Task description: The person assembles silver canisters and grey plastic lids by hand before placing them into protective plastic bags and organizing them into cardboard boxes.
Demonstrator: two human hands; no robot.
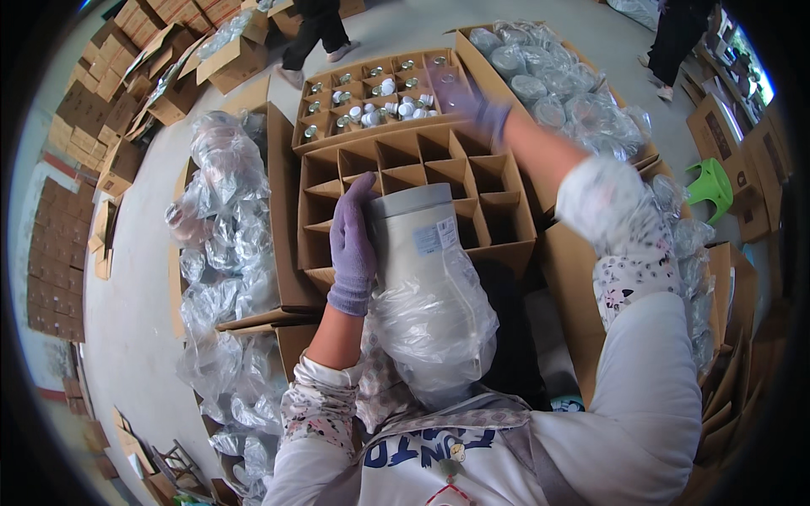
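My left hand [352, 249], in a purple knit glove, lies along the left side of a pale cylindrical canister [418, 270] and steadies it. The canister has a grey lid and small labels near its top, and a clear plastic bag bunches around its lower part. It leans against my lap, in front of an open divided carton [502, 253] whose visible cells hold nothing. My right hand [464, 97], gloved in purple too, reaches over the right side of a farther carton [371, 135]; motion smears its fingers. Several small glass containers [407, 110] with white or metallic tops stand there.
Cartons of plastic-wrapped containers flank me on the left [232, 169] and at the far right [540, 80]. A green stool [710, 190] stands to the right. Two people [314, 38] are partly visible at the back. Stacked cartons [59, 244] line the left wall.
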